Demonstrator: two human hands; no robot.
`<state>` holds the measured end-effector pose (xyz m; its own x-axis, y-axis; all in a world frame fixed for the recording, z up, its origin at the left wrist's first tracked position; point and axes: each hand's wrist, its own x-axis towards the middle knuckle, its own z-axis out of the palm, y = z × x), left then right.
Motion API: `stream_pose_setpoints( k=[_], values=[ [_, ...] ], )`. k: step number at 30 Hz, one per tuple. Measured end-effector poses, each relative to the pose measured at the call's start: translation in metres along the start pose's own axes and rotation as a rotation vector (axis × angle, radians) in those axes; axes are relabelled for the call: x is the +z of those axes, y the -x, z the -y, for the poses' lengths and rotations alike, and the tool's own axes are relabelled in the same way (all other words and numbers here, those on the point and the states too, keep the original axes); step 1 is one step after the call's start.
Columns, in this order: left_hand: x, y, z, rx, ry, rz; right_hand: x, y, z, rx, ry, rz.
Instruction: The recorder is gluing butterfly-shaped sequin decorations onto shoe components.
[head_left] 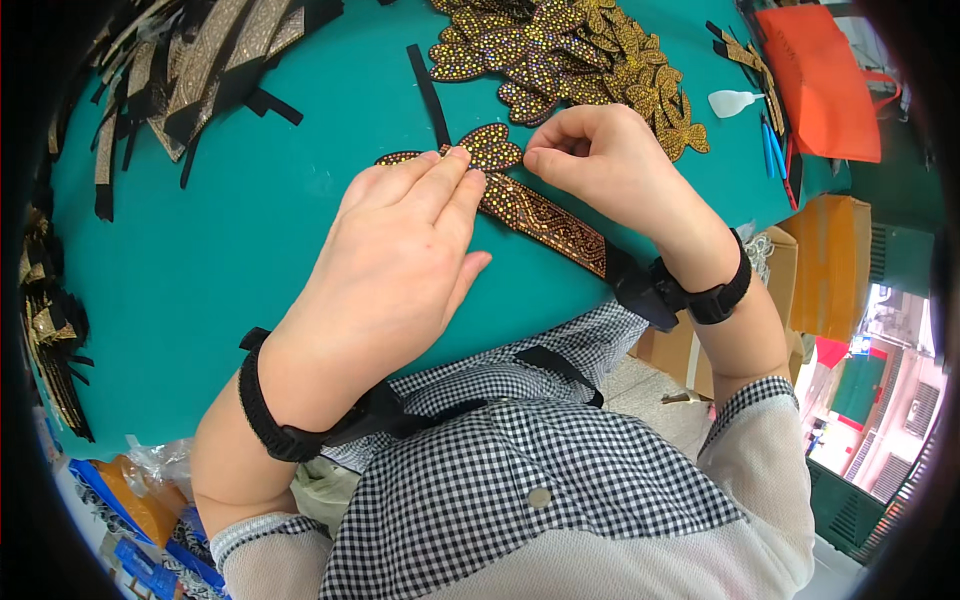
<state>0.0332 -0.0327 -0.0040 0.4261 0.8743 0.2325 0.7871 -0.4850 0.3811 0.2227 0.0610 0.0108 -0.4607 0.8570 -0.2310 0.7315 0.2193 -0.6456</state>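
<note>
A black strap covered in gold beadwork (545,222) lies slanted across the teal table (230,230). A gold beaded bow-shaped piece (488,146) rests on its upper end. My left hand (400,250) lies flat, its fingertips pressing the strap and the left side of the bow piece. My right hand (600,160) is curled, with thumb and forefinger pinched at the bow's right edge. Both wrists wear black bands.
A heap of gold beaded bow pieces (570,55) lies at the back. Finished gold-and-black straps (190,70) pile at the far left, more along the left edge (50,330). A small white squeeze bottle (735,102), blue tools (772,150) and an orange bag (820,80) sit at right.
</note>
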Motion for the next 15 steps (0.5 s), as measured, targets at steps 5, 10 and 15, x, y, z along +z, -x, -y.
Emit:
stream_pose_setpoints(
  k=[5, 10, 15],
  values=[
    [0.004, 0.0, 0.005, 0.018, -0.007, -0.005, 0.007, -0.002, -0.003, 0.016, -0.099, 0.005],
    [-0.003, -0.001, 0.003, 0.027, -0.032, 0.005, 0.006, -0.004, 0.002, 0.0, -0.088, 0.015],
    [-0.002, -0.002, 0.002, 0.015, -0.035, 0.023, 0.004, -0.007, -0.012, -0.039, -0.036, -0.153]
  ],
)
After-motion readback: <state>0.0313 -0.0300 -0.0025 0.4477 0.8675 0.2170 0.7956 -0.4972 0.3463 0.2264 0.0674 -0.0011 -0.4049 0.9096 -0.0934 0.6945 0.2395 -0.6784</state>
